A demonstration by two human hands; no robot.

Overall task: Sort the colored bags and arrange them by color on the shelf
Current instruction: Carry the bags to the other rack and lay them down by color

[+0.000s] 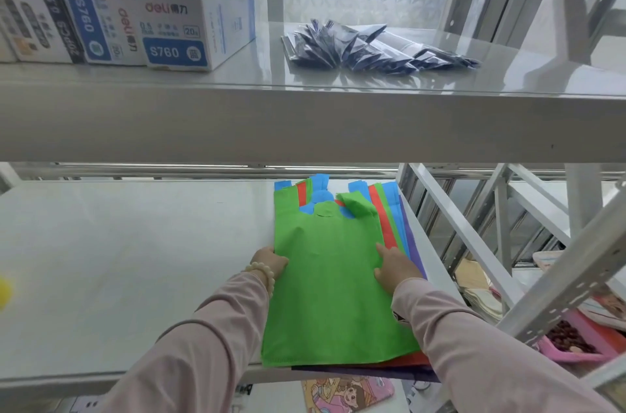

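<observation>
I see the stack of bags point(338, 280) lying flat on the lower shelf point(135, 260), toward its right end; I take that stack as my landmark. The green bag point(325, 277) is on top, handles pointing away from me; red point(381, 216), blue point(394, 206) and purple point(411, 240) edges fan out past its right side, and red and purple also show along its near edge.

My left hand point(269, 262) is at the stack's left edge, fingers curled onto the green bag's border, thumb hidden; I cannot tell whether it pinches one layer or several. My right hand point(394, 268) rests on the stack's right side, fingers loosely bent and pressing down on the green bag, one fingertip pointing away from me; it grips nothing that I can make out.

Above the stack, on the upper shelf point(305, 128), lies a fan of dark packets point(372, 46); left of those stand white boxes point(169, 33) with blue labels.
</observation>
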